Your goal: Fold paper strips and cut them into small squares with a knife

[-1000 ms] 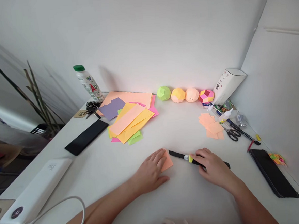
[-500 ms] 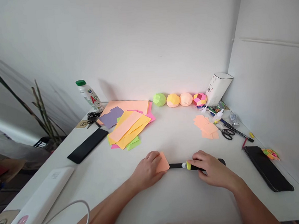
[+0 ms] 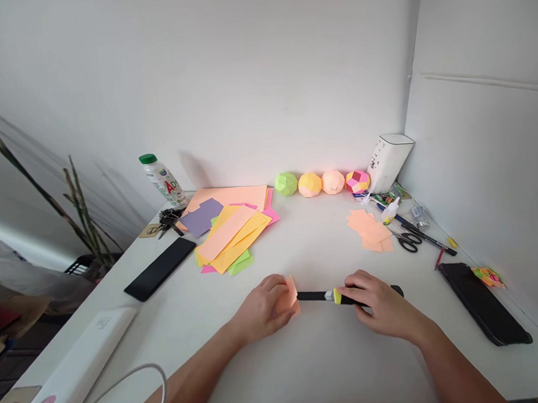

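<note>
Between the thumb and fingers of my left hand (image 3: 263,309) is a folded piece of peach paper (image 3: 293,295), partly hidden by the fingers. My right hand (image 3: 380,301) is wrapped round the black and yellow handle of a utility knife (image 3: 337,295), which lies low over the table. Its dark blade points left and reaches the paper's right edge, with the tip tucked into or behind the fold; which of these I cannot tell. Further back on the right lie several cut peach paper pieces (image 3: 370,228).
A pile of coloured paper strips (image 3: 229,235) lies at back left, near a black phone (image 3: 161,268) and a white bottle (image 3: 164,181). Several paper balls (image 3: 309,184) line the wall. Scissors (image 3: 409,241), a glue bottle (image 3: 390,210) and a black pouch (image 3: 483,306) are right; a white power strip (image 3: 82,368) is left.
My left hand has shifted slightly left with the peach paper, whose fold now stands more open at the blade. The knife has moved slightly left. The camera view has tilted a little.
</note>
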{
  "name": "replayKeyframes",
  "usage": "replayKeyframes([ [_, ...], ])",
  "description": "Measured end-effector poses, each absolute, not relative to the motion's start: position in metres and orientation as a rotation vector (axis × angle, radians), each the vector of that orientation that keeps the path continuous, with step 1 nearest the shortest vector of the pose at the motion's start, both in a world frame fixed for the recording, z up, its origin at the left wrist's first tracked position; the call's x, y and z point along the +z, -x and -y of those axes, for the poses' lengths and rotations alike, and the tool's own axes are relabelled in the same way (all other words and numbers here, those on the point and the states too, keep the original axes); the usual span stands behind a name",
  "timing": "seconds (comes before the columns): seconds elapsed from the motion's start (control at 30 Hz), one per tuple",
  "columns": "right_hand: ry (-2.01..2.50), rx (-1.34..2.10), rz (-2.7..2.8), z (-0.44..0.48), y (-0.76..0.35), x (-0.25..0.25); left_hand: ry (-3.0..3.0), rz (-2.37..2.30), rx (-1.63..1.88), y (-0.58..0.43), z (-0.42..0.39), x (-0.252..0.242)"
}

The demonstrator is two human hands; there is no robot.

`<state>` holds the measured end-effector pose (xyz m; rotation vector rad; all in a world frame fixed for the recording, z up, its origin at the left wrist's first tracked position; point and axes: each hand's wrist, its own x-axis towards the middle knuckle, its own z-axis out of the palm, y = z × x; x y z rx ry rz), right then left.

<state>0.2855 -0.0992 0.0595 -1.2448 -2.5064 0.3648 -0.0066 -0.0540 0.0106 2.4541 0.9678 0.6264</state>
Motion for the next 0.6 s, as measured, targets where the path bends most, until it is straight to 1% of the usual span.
replayKeyframes([
  [0.3,1.246,0.372,2.505,0.0988,-0.2865,0.0574,-2.406,-0.901,0.555,0.0136,0.0488,0.0123],
  [0.6,1.294,0.425,2.511,0.099,-0.2883,0.0602,-2.409,-0.93,0.554,0.0134,0.0486,0.0136],
])
